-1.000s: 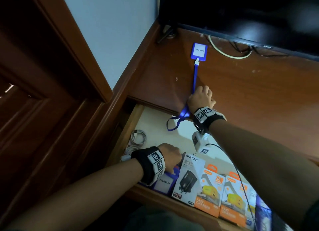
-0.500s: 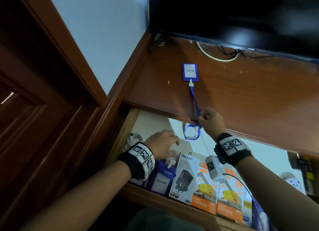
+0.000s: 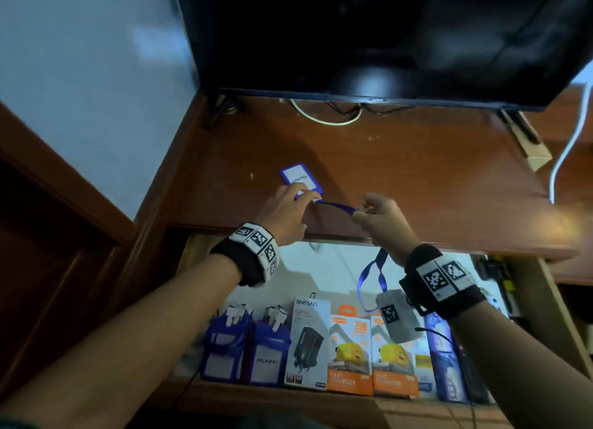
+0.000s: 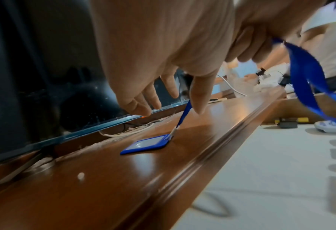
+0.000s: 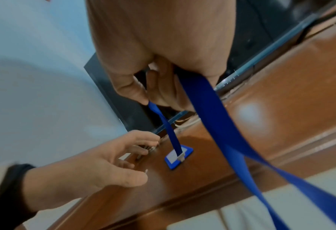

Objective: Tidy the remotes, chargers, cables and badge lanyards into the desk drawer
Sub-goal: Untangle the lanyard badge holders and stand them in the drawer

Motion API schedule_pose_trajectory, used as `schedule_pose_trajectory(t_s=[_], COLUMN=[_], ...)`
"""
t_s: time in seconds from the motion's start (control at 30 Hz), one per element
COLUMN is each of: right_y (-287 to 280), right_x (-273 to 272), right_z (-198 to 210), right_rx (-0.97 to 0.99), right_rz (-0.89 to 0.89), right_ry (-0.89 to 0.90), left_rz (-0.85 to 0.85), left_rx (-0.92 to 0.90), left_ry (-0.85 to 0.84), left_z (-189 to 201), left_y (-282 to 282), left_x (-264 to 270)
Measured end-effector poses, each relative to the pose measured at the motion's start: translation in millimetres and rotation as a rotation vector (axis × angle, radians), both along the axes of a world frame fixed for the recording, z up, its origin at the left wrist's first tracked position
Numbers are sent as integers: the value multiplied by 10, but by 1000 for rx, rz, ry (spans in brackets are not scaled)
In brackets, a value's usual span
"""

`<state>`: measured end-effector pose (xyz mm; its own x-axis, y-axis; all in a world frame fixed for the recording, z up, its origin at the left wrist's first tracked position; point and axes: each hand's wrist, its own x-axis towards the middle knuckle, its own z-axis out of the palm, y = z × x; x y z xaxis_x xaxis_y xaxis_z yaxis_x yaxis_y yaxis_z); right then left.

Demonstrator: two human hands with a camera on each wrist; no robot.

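A blue badge holder (image 3: 300, 179) lies flat on the brown desk top (image 3: 417, 172), seen also in the wrist views (image 4: 147, 144) (image 5: 180, 157). Its blue lanyard strap (image 3: 337, 205) runs right to my right hand (image 3: 361, 212), which pinches it between thumb and fingers (image 5: 147, 99). The rest of the strap hangs as a loop (image 3: 369, 278) over the open drawer (image 3: 321, 265). My left hand (image 3: 301, 196) hovers just over the badge's near corner with fingers (image 4: 143, 107) spread and holding nothing.
In the drawer's front row stand two blue badge holders (image 3: 266, 351), a white charger box (image 3: 309, 342) and two orange charger boxes (image 3: 349, 355). A black TV (image 3: 385, 37) stands at the back of the desk, with cables (image 3: 324, 117) under it. A wall is on the left.
My left hand left the drawer and came up over the desk edge to the badge. My right hand moved right, still holding the strap. The badge slid nearer the front edge and turned.
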<state>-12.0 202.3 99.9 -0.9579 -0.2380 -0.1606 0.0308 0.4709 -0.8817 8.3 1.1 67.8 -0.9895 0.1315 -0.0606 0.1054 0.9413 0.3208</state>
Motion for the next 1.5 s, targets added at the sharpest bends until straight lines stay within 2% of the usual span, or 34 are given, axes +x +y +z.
schedule_pose_trajectory(t_s=[0.13, 0.37, 0.53, 0.73, 0.8, 0.9, 1.03, 1.17, 1.27, 1.37, 1.5], right_y=[147, 402, 618, 796, 842, 920, 1030, 1030, 946, 836, 664], right_x=[27, 109, 119, 50, 28, 11, -4, 27, 71, 99, 238], right_z=[183, 442, 455, 377, 351, 296, 148, -19, -135, -229, -343], right_rx=[137, 137, 149, 120, 97, 53, -7, -142, -245, -250, -199], right_rz=[27, 101, 53, 3, -11, -33, -106, -285, -333, -306, -84], right_ry=[86, 103, 98, 81, 82, 74, 54, 4, -69, -139, -210], left_rz=[-105, -230, -180, -111, -51, 9, 60, 115, 205, 321, 419], left_rx=[-192, -385, -437, -467, -419, -312, 9, 190, 402, 695, 840], left_ry=[-111, -225, -145, -137, -146, -264, -341, -328, -326, -303, -241], left_z=[-11, -127, -195, -157, -126, -30, 73, 173, 191, 247, 275], left_y=[184, 389, 496, 505, 504, 491, 398, 323, 269, 295, 483], left_x=[-285, -499, -507, -504, -484, -419, -329, -220, -133, 7, 227])
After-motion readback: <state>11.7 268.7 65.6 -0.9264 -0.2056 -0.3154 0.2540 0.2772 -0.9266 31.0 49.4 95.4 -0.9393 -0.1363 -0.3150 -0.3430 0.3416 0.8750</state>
